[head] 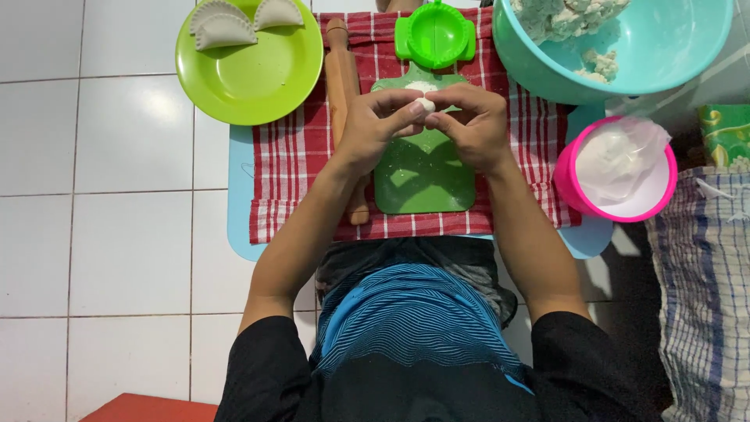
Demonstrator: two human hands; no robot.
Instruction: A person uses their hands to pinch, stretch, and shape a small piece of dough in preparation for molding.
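Observation:
My left hand (376,123) and my right hand (473,125) meet over a green cutting board (423,178), pinching a small white ball of dough (426,103) between their fingertips. The board lies on a red checked cloth (295,152). A wooden rolling pin (341,74) rests on the cloth just left of my left hand, partly hidden under my wrist. A green dumpling press (434,35) sits open beyond the board.
A lime green plate (258,82) at the back left holds three folded dumplings (226,30). A teal bowl (672,43) with dough lumps stands at the back right. A pink tub (617,172) of white flour is at the right, beside a checked bag (699,289).

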